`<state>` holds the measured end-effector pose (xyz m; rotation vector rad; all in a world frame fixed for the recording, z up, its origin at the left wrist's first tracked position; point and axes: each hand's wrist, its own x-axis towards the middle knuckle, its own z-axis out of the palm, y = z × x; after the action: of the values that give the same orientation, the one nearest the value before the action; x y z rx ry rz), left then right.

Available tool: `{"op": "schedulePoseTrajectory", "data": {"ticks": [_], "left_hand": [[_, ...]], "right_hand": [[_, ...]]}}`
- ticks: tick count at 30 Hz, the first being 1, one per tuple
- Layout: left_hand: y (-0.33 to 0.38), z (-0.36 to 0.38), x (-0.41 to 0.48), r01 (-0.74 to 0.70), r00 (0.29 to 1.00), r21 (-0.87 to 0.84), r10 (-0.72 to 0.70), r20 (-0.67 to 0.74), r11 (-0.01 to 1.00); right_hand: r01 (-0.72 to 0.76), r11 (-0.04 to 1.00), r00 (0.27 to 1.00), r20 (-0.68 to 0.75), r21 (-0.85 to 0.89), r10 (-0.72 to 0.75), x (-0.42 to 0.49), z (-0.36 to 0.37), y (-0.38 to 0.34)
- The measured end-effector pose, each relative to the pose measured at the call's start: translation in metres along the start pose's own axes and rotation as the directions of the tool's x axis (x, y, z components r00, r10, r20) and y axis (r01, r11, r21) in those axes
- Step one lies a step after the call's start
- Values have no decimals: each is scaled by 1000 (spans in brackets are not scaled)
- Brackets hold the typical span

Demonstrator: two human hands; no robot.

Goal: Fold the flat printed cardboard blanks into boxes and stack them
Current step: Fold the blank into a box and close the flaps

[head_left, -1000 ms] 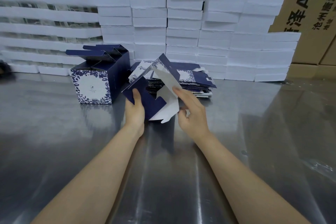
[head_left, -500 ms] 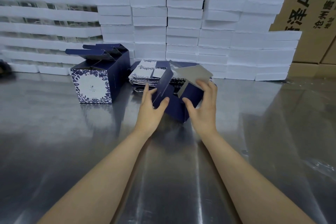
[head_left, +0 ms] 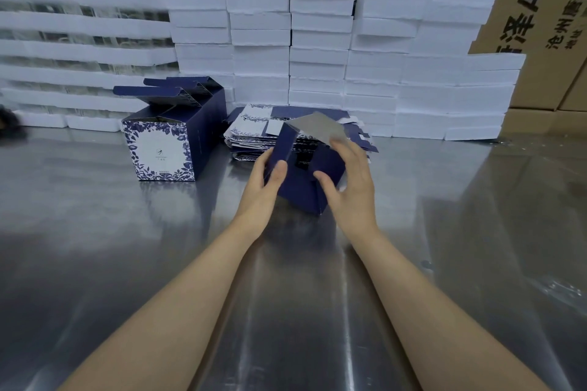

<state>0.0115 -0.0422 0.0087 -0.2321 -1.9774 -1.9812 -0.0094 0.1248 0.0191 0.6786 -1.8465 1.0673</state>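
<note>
Gripping the half-formed box (head_left: pixel 301 197), tilted close to the surface (head_left: pixel 127 247) before the blanks (head_left: pixel 254 130), the left hand (head_left: pixel 263 187) pinches its left wall and the right hand (head_left: pixel 349 187) clasps the right side under a raised flap (head_left: pixel 320 128). Uneven squeezing could crease a panel or collapse the box.

Half-folded box (head_left: pixel 301 197), near centre: solid navy outside; raised flap (head_left: pixel 320 128) plain grey inside. Finished box (head_left: pixel 160 152), left: white front panel, blue leaf border; navy sides. Stack of flat blanks (head_left: pixel 251 130), behind: navy, with white panels edged in blue leaves. Foam slabs (head_left: pixel 317 41), far: white. Cartons (head_left: pixel 540 25), far right: brown, black lettering. Table (head_left: pixel 95 247): silver-grey, streaky sheen.
</note>
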Motion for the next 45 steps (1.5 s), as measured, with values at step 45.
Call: {"op": "schedulePoseTrajectory", "data": {"ticks": [45], "left_hand": [[19, 5, -10, -224, 971, 112, 231, -55, 968]], "right_hand": [[-376, 911, 925, 121, 171, 359, -4, 5, -5]]}}
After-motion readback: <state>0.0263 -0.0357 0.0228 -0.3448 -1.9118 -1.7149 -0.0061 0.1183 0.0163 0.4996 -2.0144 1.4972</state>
